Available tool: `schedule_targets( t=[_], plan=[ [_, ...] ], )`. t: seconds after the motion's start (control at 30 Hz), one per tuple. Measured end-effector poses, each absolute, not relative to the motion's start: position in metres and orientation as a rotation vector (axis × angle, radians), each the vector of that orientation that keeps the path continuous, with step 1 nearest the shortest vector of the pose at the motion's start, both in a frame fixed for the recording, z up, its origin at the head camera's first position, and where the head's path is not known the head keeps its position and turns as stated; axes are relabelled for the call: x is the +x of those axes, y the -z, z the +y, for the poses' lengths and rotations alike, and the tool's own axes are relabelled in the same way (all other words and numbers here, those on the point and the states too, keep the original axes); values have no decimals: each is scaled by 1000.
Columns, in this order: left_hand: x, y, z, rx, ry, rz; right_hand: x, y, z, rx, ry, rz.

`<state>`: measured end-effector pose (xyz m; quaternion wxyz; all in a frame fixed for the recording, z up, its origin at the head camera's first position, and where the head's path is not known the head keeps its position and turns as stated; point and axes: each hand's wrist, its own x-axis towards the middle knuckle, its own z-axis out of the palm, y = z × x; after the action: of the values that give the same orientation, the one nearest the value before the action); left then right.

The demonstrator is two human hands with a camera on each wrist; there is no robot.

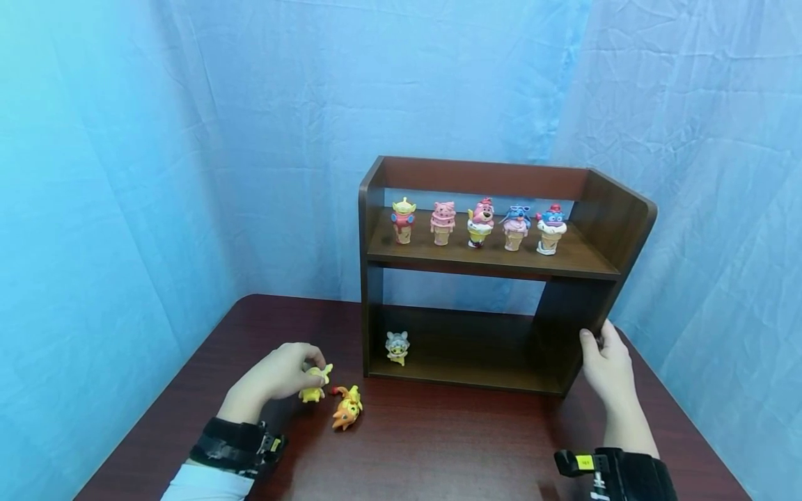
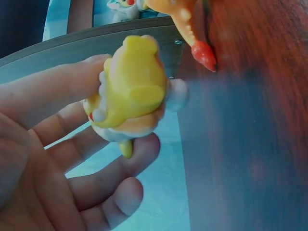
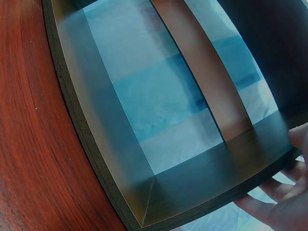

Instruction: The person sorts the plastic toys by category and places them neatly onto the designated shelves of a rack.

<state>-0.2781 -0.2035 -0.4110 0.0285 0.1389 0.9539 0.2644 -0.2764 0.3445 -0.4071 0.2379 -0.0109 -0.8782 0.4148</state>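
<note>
My left hand (image 1: 282, 372) pinches a small yellow figurine (image 1: 315, 384) low over the table, left of the shelf. In the left wrist view the yellow and white figurine (image 2: 134, 82) sits among the fingers, with the lower fingers loosely bent. Beside it an orange and yellow figurine (image 1: 347, 407) with a red tail tip lies on the table. My right hand (image 1: 608, 365) grips the right side panel of a dark brown two-tier shelf (image 1: 495, 268), thumb in front and fingers round the outer side, as the right wrist view shows the hand (image 3: 288, 192) at the panel edge.
Several ice-cream-cone figurines, among them a pink one (image 1: 442, 224), stand in a row on the upper tier. A grey-hooded figurine (image 1: 397, 348) is at the left of the lower tier. Blue cloth (image 1: 282, 139) hangs behind and beside the dark red wooden table (image 1: 438, 445).
</note>
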Motion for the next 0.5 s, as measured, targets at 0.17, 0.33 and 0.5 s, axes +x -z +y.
schedule_targets(
  t=[0.17,0.33,0.5],
  plan=[
    [-279,406,-204,451,-856,3009,-276,407,345,-30,-1133,-2400],
    [-279,403,-202,492,-898,3095,-277,408,346,-24,-1129,-2405],
    [-277,401,-200,559,-945,3182,-277,408,347,-30,-1133,-2411]
  ],
)
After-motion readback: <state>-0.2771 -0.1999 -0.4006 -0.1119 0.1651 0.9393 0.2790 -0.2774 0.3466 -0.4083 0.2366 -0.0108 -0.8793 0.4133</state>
